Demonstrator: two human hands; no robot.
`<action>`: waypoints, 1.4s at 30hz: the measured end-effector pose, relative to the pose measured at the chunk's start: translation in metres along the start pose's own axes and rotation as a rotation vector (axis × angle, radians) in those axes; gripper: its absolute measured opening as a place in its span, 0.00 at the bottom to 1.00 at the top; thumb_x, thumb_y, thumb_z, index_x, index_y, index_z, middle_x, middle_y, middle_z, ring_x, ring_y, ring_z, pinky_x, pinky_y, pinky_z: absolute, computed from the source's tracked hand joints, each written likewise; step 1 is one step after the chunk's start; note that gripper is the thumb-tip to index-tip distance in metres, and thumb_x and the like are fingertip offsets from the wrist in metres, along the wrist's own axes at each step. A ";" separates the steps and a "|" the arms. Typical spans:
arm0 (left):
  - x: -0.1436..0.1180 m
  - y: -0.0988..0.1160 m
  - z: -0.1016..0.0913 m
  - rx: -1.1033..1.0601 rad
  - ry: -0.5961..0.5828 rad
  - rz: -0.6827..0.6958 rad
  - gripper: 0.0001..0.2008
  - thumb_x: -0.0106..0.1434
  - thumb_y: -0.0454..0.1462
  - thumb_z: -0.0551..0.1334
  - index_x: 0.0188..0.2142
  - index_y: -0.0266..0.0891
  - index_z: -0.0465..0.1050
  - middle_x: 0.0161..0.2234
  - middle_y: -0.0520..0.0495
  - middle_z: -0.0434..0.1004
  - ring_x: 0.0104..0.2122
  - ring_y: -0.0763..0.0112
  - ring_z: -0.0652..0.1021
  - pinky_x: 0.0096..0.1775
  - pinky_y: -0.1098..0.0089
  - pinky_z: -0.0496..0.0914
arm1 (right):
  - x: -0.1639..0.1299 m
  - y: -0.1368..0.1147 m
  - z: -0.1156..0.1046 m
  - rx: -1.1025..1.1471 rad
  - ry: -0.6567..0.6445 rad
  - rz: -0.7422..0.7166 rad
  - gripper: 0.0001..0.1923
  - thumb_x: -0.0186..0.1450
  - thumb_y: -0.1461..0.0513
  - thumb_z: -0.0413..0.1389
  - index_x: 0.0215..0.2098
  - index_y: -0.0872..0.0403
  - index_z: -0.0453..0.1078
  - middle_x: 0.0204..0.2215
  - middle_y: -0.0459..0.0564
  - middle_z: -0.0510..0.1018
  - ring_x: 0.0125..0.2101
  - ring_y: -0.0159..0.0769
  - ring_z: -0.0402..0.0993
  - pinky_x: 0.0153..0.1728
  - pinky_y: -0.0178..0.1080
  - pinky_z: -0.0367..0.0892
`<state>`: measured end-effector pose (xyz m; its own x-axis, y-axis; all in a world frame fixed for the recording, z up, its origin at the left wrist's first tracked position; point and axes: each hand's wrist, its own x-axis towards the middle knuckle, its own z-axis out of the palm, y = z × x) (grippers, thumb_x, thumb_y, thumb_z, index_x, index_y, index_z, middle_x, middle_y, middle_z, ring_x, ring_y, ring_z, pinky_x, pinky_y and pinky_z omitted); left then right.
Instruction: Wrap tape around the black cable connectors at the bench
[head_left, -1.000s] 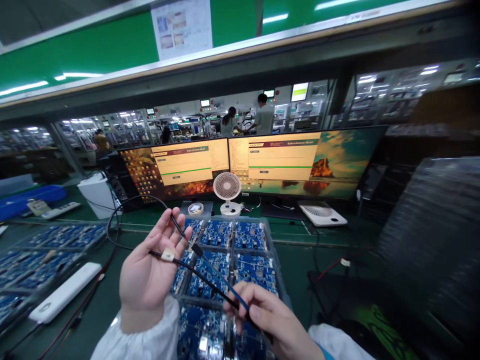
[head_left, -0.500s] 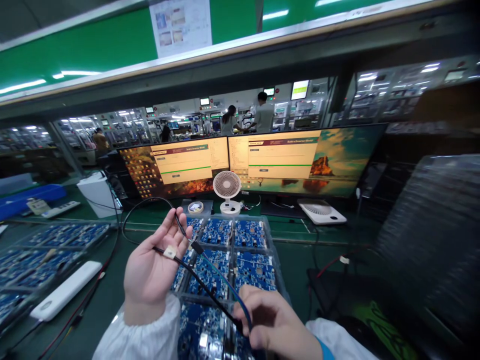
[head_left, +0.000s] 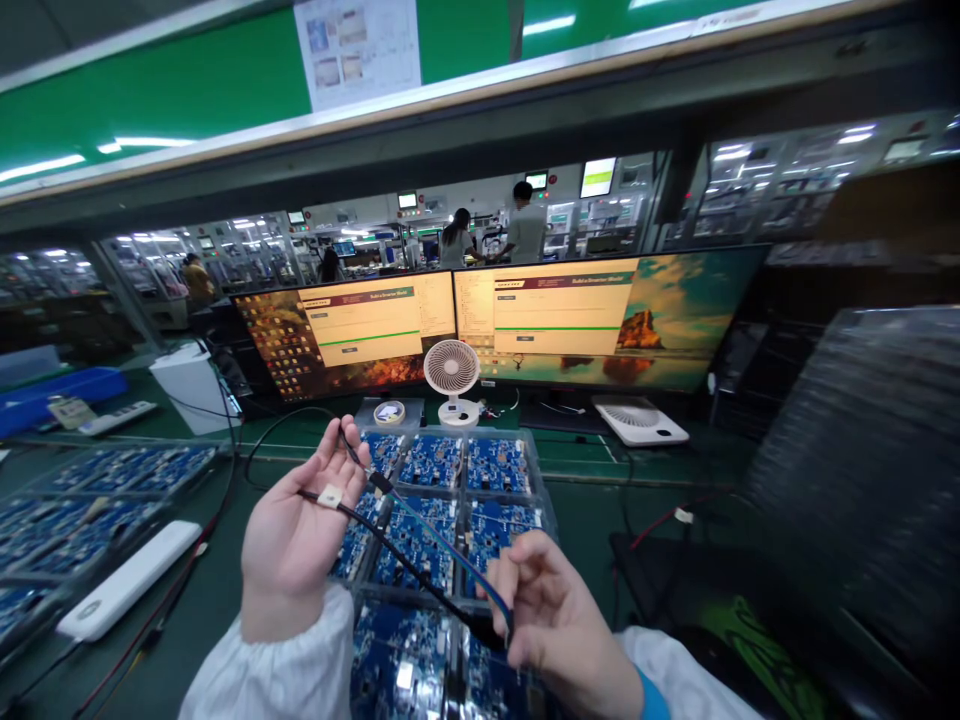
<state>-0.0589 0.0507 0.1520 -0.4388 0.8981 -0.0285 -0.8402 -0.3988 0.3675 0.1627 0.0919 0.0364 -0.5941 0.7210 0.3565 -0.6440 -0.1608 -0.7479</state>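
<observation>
So the left hand (head_left: 296,535) is palm up with the fingers loosely spread, and a thin black cable (head_left: 390,550) lies across it, with a little white tag (head_left: 330,496) sitting right on the palm side of the fingers. The right hand (head_left: 559,630) is lower down, thumb and fingertips pinched on the other end of that cable plus a blue cable (head_left: 450,550) running alongside it. Both cables stretch between the hands just above a clear tray (head_left: 551,520) packed with blue circuit boards (head_left: 495,465).

What I'd worry about: the cable only rests on the open left hand, nothing clamps it there, so a tug from the right hand could slide it off and drop it onto the boards. A small black connector (head_left: 379,484) hangs near the left fingertips, close over the components, and I reckon it could snag or scrape one. The slack loop going back over the green bench (head_left: 592,510) could also catch on the small desk fan (head_left: 452,372).

Hard to tell: what exactly the right fingers are gripping, since the hand covers the cable ends. The tag's text is too small to read. The bottom of the tray is cut off, and the dark stack on the right is just blur. Monitor (head_left: 562,315) text is unreadable too.
</observation>
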 end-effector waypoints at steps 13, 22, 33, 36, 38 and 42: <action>-0.007 -0.003 0.010 0.067 -0.012 0.051 0.25 0.67 0.24 0.44 0.60 0.35 0.64 0.45 0.38 0.81 0.45 0.62 0.81 0.52 0.49 0.72 | 0.005 -0.040 0.010 -0.384 -0.213 0.309 0.19 0.57 0.54 0.65 0.44 0.51 0.75 0.32 0.45 0.69 0.33 0.34 0.65 0.39 0.39 0.61; -0.013 -0.019 0.014 0.145 -0.061 0.014 0.23 0.65 0.23 0.47 0.55 0.30 0.69 0.47 0.36 0.80 0.45 0.61 0.81 0.49 0.49 0.74 | 0.005 -0.038 0.022 -0.465 -0.153 0.367 0.16 0.55 0.52 0.66 0.35 0.54 0.78 0.24 0.44 0.72 0.27 0.32 0.66 0.34 0.38 0.63; -0.017 -0.029 0.019 0.204 -0.071 -0.030 0.21 0.65 0.24 0.48 0.52 0.31 0.72 0.49 0.38 0.79 0.44 0.62 0.81 0.50 0.49 0.73 | 0.004 -0.041 0.027 -0.409 -0.090 0.436 0.13 0.56 0.55 0.64 0.29 0.54 0.68 0.25 0.43 0.71 0.29 0.34 0.70 0.35 0.38 0.61; -0.020 -0.027 0.020 0.214 -0.068 -0.018 0.21 0.64 0.24 0.48 0.48 0.31 0.75 0.47 0.38 0.80 0.44 0.60 0.81 0.48 0.50 0.75 | 0.005 -0.037 0.026 -0.336 -0.066 0.439 0.15 0.58 0.53 0.63 0.32 0.54 0.65 0.28 0.40 0.67 0.29 0.31 0.70 0.35 0.37 0.62; -0.021 -0.026 0.021 0.239 -0.061 -0.024 0.20 0.63 0.24 0.48 0.46 0.31 0.76 0.47 0.38 0.80 0.44 0.59 0.81 0.49 0.49 0.75 | 0.005 -0.033 0.025 -0.294 -0.070 0.450 0.16 0.59 0.52 0.62 0.35 0.52 0.64 0.30 0.40 0.65 0.27 0.29 0.70 0.34 0.36 0.65; -0.024 -0.025 0.021 0.317 -0.089 -0.042 0.19 0.64 0.27 0.50 0.44 0.33 0.78 0.51 0.38 0.78 0.48 0.58 0.79 0.53 0.50 0.71 | 0.002 -0.024 0.022 -0.319 -0.129 0.468 0.20 0.58 0.50 0.63 0.40 0.50 0.63 0.32 0.41 0.62 0.24 0.26 0.64 0.24 0.33 0.68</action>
<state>-0.0204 0.0436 0.1633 -0.3643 0.9309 0.0267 -0.7097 -0.2961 0.6392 0.1659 0.0825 0.0671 -0.8475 0.5307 -0.0020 -0.1334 -0.2167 -0.9671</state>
